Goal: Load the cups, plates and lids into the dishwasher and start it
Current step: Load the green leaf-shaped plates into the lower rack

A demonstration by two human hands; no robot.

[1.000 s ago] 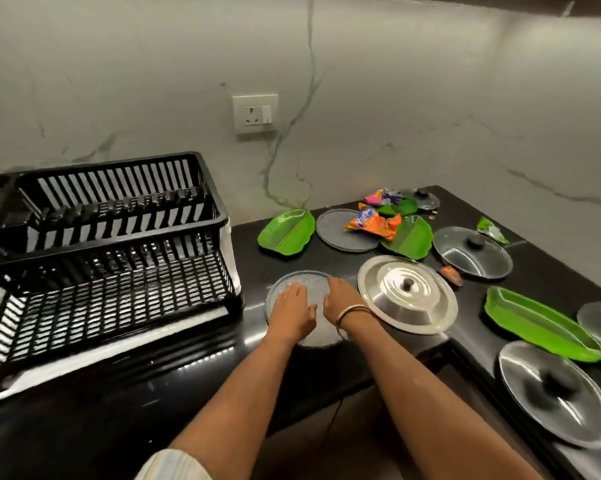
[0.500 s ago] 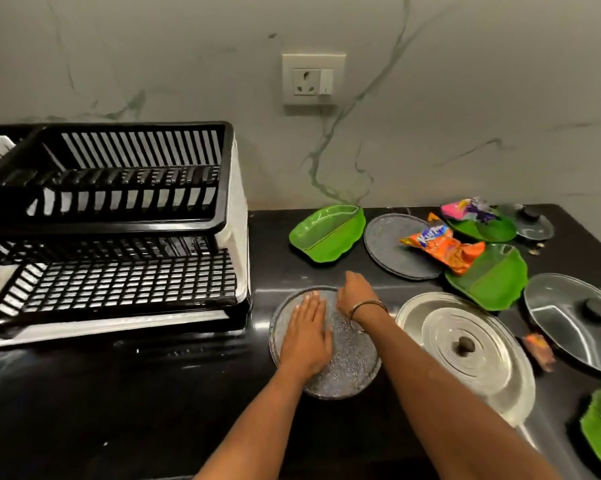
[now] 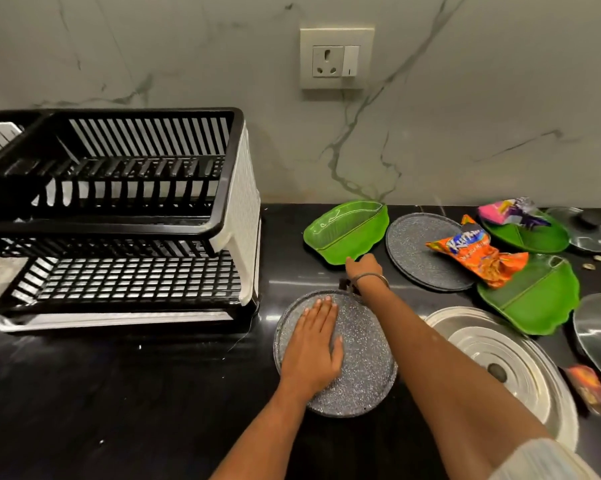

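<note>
fingers of left hand (image 3: 314,344) flat on speckled plate (image 3: 365,382); right hand (image 3: 364,266) fingers hidden at green plate (image 3: 347,228).

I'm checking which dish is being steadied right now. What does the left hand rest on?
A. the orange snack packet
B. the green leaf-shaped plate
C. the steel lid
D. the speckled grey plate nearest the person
D: the left hand lies flat, fingers straight, on the speckled grey plate, while the right hand reaches toward the green leaf-shaped plate.

Dim warm light, countertop glare, edges warped
</note>
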